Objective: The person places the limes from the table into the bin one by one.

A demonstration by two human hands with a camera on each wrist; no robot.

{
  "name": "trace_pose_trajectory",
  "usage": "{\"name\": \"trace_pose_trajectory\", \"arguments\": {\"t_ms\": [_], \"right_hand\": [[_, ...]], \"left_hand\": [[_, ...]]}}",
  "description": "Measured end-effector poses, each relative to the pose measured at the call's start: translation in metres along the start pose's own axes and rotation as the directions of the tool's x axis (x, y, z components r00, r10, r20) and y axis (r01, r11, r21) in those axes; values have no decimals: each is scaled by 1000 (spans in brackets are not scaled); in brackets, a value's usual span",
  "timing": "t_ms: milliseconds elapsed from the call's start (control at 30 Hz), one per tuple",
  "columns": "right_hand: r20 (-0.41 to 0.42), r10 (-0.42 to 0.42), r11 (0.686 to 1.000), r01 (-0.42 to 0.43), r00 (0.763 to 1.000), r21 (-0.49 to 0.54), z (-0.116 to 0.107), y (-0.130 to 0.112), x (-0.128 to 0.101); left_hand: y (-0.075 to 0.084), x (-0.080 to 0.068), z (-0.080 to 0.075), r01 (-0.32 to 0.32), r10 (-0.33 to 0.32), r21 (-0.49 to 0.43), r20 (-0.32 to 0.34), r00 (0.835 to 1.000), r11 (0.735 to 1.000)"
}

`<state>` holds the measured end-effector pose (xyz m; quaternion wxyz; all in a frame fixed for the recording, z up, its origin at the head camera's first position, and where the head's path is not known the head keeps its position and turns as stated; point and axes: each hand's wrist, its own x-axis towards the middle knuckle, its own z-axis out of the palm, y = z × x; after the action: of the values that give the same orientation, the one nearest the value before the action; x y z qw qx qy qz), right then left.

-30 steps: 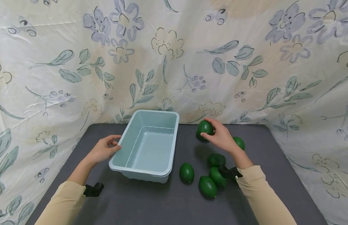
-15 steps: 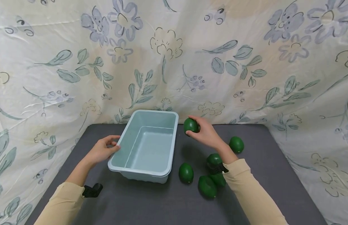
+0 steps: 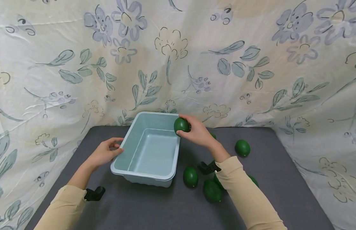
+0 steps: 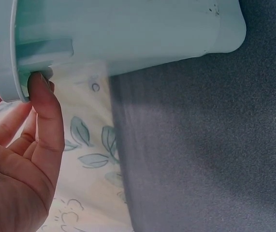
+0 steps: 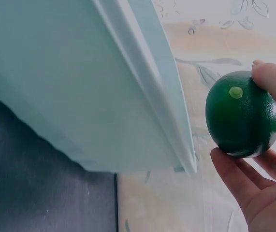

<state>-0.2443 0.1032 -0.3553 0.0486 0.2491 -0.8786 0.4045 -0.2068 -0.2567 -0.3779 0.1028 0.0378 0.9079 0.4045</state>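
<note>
The right hand (image 3: 198, 132) grips a dark green lime (image 3: 181, 125) just above the far right rim of the pale blue tub (image 3: 145, 174) on the grey worktop (image 3: 155, 210). The left hand (image 3: 104, 153) lies relaxed, fingertips touching the tub's left rim. No writing or label is readable anywhere; more limes (image 3: 190, 176) lie right of the tub.

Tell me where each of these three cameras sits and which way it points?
Head: worn on the head, looking forward and down at the grey table; both sleeves, left hand and right hand show.
Left wrist: at the left wrist, looking along the fingers touching the blue tub under its rim.
Right wrist: at the right wrist, looking past the palm at the green lime it holds beside the tub's rim.
All three share the tub; head and right wrist share the lime.
</note>
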Motion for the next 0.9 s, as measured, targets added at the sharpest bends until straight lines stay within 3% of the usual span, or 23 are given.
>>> {"name": "trace_pose_trajectory", "arguments": {"t_ms": [167,900], "right_hand": [[9,-36,999,36,999,2,8,-9,8],[95,-19,1000,18,995,7,42,-34,23]], "left_hand": [[-1,0,-2,-11,11,8,7,1000,1000],[-2,1,-2,5,-5,0,20,1000,1000]]}}
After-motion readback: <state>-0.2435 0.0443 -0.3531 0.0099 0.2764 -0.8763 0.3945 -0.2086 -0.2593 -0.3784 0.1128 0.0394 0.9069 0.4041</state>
